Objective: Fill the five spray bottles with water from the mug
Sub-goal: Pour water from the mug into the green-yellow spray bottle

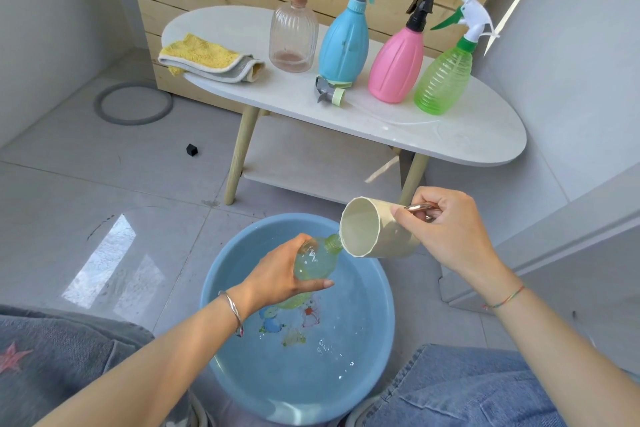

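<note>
Spray bottle (313, 262) first: from your head camera it is a translucent pale green one with ribbed sides and no cap. It leans with its threaded neck pointing up towards the mug (374, 230). Your left hand (277, 279) grips it around the body, thumb underneath, and holds it over the blue basin (377, 295), which has water in it. Your right hand (446, 229) pinches the mug's metal handle. The cream, faceted mug is tipped almost onto its side, its lip right at the bottle's neck.

On the white table (467, 135) beyond, four more bottles stand upright in a row: a clear bottle (293, 38), a blue bottle (343, 45), a pink bottle (396, 66) and a green bottle (443, 80), all with trigger heads on. A loose spray head (329, 92) lies by the blue one, and a folded yellow cloth (207, 57) sits at the table's left end.
</note>
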Available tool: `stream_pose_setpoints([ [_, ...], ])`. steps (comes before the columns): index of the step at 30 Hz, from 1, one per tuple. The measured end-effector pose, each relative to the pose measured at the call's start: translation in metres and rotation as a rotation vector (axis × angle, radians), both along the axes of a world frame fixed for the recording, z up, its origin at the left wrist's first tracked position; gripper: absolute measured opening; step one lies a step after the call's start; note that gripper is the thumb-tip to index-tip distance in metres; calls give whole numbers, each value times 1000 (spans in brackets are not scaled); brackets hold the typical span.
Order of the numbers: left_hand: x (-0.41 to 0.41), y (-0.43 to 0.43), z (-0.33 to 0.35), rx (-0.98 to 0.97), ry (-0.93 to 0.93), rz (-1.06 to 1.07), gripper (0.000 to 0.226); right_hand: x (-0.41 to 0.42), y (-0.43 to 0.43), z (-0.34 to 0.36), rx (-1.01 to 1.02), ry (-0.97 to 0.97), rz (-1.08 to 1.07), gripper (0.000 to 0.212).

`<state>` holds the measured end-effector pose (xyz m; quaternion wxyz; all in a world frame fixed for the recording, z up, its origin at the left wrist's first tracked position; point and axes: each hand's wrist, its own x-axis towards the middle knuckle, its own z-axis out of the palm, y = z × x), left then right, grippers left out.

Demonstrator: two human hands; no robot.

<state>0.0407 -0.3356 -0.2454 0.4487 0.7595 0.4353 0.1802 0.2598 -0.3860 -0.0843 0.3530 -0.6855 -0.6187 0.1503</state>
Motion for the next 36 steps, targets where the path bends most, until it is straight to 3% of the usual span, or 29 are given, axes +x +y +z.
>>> stream_pose_setpoints([
  [25, 1, -2, -3, -49, -4, 10, 64, -2, 5, -1, 92, -123, 82, 38],
  [32, 0, -2, -4, -65, 2, 2, 79, -4, 4, -3, 100, -169, 109, 39],
  [36, 1, -3, -4, -69, -7, 2, 73, -3, 4, -5, 103, -182, 115, 39],
])
